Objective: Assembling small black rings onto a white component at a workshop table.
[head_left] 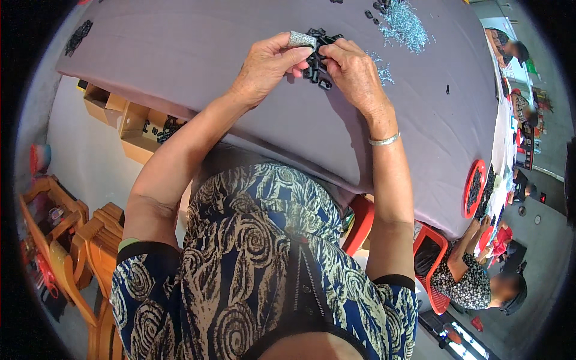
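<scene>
Over the table, my left hand (264, 69) is closed in a pinch, thumb against the index finger. A silvery grey wrap (302, 39) covers that finger's end. My right hand (355, 71) is also closed, its thumb and fingertips pinched just to the right of the left ones. What either pinch holds is too small and hidden to make out. Beneath and between the hands lies a pile of small black parts (324, 84), partly covered by my fingers. To its upper right spreads a heap of small shiny bluish-silver pieces (405, 27), with a smaller scatter of them beside my right hand.
A grey-brown cloth covers the table (198, 48). More black parts (78, 38) lie at its far left. Cardboard boxes (137, 132) stand below the left edge. A red tray (474, 189) of black pieces sits at the right, near a seated person (465, 270). Wooden chairs (90, 240) stand lower left.
</scene>
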`<act>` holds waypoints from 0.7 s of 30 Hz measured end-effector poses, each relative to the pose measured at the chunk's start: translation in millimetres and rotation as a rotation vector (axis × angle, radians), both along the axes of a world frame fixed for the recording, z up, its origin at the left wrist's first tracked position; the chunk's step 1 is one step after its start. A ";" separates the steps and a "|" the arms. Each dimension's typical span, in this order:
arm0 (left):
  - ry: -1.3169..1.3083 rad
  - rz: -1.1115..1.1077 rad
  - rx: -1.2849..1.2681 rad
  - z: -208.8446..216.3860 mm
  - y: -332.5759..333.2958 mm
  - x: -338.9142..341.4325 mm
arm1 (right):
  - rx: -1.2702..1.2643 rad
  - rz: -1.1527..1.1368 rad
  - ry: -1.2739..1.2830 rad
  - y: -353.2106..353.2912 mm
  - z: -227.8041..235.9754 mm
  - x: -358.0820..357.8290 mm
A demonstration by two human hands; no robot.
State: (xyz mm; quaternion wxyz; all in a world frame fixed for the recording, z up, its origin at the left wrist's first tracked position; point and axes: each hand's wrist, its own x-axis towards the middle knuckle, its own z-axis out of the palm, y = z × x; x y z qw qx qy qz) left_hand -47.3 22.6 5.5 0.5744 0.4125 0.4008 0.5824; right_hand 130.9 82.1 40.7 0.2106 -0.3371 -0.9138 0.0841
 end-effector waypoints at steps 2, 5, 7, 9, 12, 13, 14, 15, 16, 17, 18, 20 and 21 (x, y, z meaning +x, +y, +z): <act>0.017 -0.003 0.011 -0.3 -1.8 -0.4 | -0.039 -0.010 0.017 0.1 -1.3 -2.1; 0.062 -0.050 0.007 -1.0 -3.7 0.4 | -0.072 -0.086 0.041 -1.0 -5.2 -5.1; 0.105 -0.037 0.032 0.6 -4.6 2.8 | -0.045 -0.132 0.056 0.0 -8.2 -6.4; 0.123 -0.043 0.035 -0.2 -4.8 3.0 | -0.044 -0.124 0.080 0.4 -10.7 -6.6; 0.140 -0.045 0.037 -3.5 -4.5 2.6 | -0.060 -0.119 0.063 -1.3 -6.8 -8.7; 0.140 -0.040 0.040 -4.1 -3.5 2.2 | -0.075 -0.121 0.023 -1.3 -4.6 -10.1; 0.140 -0.039 0.042 -4.3 -2.1 1.7 | -0.073 -0.120 0.023 1.0 -5.1 -11.5; 0.134 -0.037 0.042 -4.4 -1.8 2.0 | -0.039 -0.120 0.001 2.8 -6.2 -12.7; 0.128 -0.034 0.044 -3.7 -0.6 2.0 | -0.002 -0.119 -0.020 4.4 -6.0 -14.3; 0.129 -0.035 0.049 -2.0 1.6 2.0 | 0.003 -0.121 -0.018 6.3 -4.0 -15.9; 0.127 -0.039 0.056 -1.1 2.3 2.3 | 0.035 -0.122 -0.058 6.4 -1.2 -18.6; 0.130 -0.043 0.083 4.7 3.8 3.2 | 0.087 -0.126 -0.093 8.0 5.5 -23.4; 0.149 -0.037 0.045 6.9 2.6 4.0 | 0.073 -0.146 -0.127 8.9 6.3 -25.2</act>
